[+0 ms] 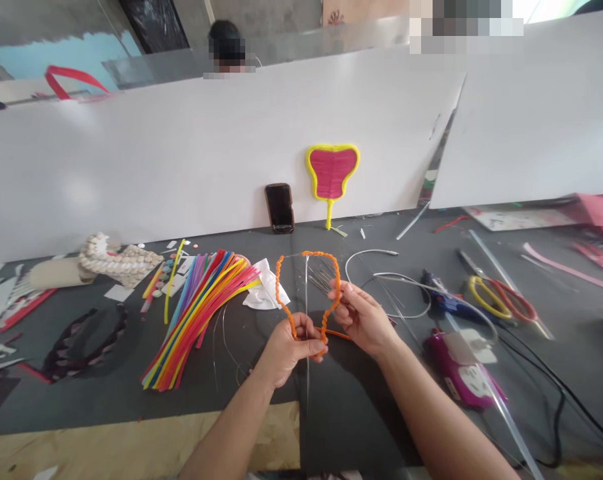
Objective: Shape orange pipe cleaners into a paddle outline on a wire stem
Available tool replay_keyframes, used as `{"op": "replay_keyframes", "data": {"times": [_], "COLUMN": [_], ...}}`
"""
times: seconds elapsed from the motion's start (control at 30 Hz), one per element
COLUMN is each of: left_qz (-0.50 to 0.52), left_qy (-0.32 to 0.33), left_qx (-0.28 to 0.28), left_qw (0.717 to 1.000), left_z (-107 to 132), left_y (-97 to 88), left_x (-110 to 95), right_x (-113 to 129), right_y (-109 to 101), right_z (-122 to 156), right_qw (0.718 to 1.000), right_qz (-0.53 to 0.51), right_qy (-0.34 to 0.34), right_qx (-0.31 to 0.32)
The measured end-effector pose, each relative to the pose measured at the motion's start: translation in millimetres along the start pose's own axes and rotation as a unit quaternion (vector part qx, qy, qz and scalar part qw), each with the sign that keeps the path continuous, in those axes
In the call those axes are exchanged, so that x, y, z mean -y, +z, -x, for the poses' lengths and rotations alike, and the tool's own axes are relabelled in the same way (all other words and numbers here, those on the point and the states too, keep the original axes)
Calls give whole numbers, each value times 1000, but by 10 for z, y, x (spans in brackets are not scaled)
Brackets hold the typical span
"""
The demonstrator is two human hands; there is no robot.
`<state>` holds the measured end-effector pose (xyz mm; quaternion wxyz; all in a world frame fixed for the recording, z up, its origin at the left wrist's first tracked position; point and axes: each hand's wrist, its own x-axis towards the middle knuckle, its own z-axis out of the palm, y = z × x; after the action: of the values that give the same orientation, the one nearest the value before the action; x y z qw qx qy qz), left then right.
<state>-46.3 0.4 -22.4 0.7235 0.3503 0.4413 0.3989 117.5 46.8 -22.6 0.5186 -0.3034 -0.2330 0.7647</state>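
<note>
"Grasped what?"
"Pinched the orange-wrapped frame (338,272) at its six o'clock with left hand (292,345), three with right hand (365,319)."
"Held where?"
"Held roughly at six o'clock from the yellow-edged fan (334,175)."

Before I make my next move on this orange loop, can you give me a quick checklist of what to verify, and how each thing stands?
1. Left hand grips the bottom of the orange loop: ok.
2. Right hand pinches the loop's right side: ok.
3. Orange covering runs all the way round: not ok, a thin bare stretch shows at the top left.
4. Scissors lie clear of both hands: ok, off to the right.
5. Glue gun is cool: cannot tell.
6. Yellow-edged fan in plain view: ok, upright against the white board.
</note>
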Motion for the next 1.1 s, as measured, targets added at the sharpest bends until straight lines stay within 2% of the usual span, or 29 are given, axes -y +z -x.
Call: {"op": "replay_keyframes", "data": {"times": [0.13, 0.3, 0.43, 0.53, 0.7, 0.87, 0.97, 1.1], "left_qz": [19, 106, 36, -70, -238, -278, -293, -311], "left_qy": [19, 109, 108, 85, 40, -3, -23, -24], "left_qx": [17, -91, -123, -111, -85, -41, -8, 21], "left_qw": [1000, 984, 986, 988, 967, 960, 956, 950], "left_z": [-6, 3, 33, -9, -160, -255, -309, -390], "left_y": [-56, -256, -389, -438, -490, -430, -355, -284], "left_x": [-65, -269, -429, -503, -553, -550, -532, -519], "right_x": [43, 54, 54, 51, 6, -66, -83, -85], "right_y": [-15, -42, -37, -42, -107, -148, -142, -141], "right_z": [18, 58, 87, 103, 74, -4, -27, -39], "right_qw": [999, 993, 984, 975, 956, 948, 934, 930], "right_qz": [-5, 25, 70, 111, 202, 303, 349, 358], "right_qy": [19, 77, 112, 139, 152, 67, 25, 17], "right_qx": [27, 84, 116, 134, 147, 70, 66, 74]}}
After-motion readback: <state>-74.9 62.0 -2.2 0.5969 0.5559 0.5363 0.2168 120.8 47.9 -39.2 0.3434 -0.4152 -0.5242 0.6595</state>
